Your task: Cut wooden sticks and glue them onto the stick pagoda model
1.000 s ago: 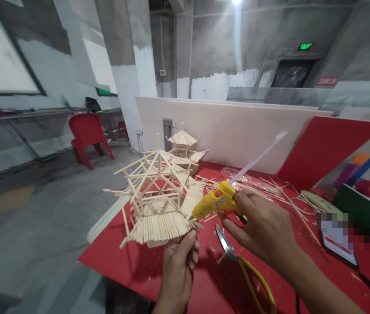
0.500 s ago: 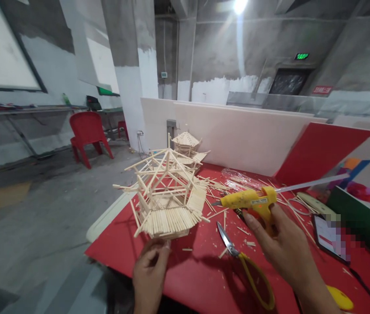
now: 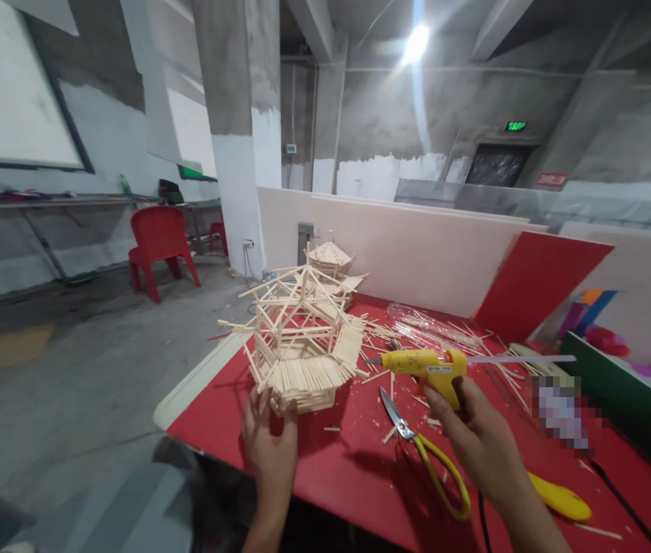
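My right hand point(image 3: 478, 430) is closed round the handle of a yellow hot glue gun point(image 3: 423, 367). The gun's nozzle points left towards a pavilion model point(image 3: 305, 376) built of thin wooden sticks, and a long clear glue stick point(image 3: 524, 359) juts from its back. At the model's near left lower edge, my left hand point(image 3: 271, 434) grips the base between thumb and fingers; some fingertips are hidden behind the sticks. The model has an open roof frame and a slatted lower eave. Scissors point(image 3: 411, 435) with yellow handles lie below the glue gun.
Behind stands a second stick pavilion point(image 3: 330, 257) with a finished-looking roof. Loose sticks and a clear plastic bag point(image 3: 434, 322) are strewn over the red tabletop point(image 3: 354, 476). A yellow-handled tool point(image 3: 561, 495) and a black cord point(image 3: 628, 491) lie right. White boards point(image 3: 406, 253) border the back.
My left hand has moved up and forward, from a pinch just below the model to a grip on its base. The glue gun has shifted slightly left and tilted closer to level.
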Demonstrator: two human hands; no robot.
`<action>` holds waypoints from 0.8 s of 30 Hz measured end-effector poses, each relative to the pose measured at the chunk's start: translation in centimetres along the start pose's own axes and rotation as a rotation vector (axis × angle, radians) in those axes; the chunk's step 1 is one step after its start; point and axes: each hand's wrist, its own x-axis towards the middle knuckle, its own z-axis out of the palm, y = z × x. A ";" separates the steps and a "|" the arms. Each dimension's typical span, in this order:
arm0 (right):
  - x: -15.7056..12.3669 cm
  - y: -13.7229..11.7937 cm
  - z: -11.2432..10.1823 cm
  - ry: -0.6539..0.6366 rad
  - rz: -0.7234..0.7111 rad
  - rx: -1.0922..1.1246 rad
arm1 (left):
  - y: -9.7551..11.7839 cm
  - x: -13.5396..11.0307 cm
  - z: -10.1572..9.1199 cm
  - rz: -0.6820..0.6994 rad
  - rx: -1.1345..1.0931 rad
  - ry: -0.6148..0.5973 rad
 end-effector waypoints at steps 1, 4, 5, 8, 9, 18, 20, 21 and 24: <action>-0.1 0.0 0.0 0.000 -0.001 -0.002 | 0.0 0.1 0.1 0.010 0.004 -0.007; -0.4 0.0 -0.1 0.011 -0.021 -0.008 | 0.1 0.3 0.2 0.001 -0.022 -0.050; -0.4 0.0 -0.1 0.021 -0.026 -0.010 | 0.2 0.4 0.3 -0.014 -0.041 -0.064; -0.5 0.1 -0.4 0.057 -0.024 -0.019 | 0.6 0.2 0.4 -0.042 -0.085 -0.100; -0.4 0.1 -0.5 0.070 -0.016 -0.023 | 0.7 0.0 0.5 -0.036 -0.093 -0.115; -0.5 0.0 -2.3 0.196 0.083 -0.007 | 1.2 -3.4 1.6 0.213 -0.107 -0.232; -0.5 0.3 -2.5 0.187 0.126 0.005 | 1.4 -3.9 1.5 0.237 -0.099 -0.267; -0.5 0.5 -2.6 0.177 0.148 0.019 | 1.6 -4.0 1.3 0.255 -0.094 -0.281; -0.5 1.1 -2.7 0.153 0.191 0.050 | 2.0 -4.0 0.8 0.303 -0.073 -0.264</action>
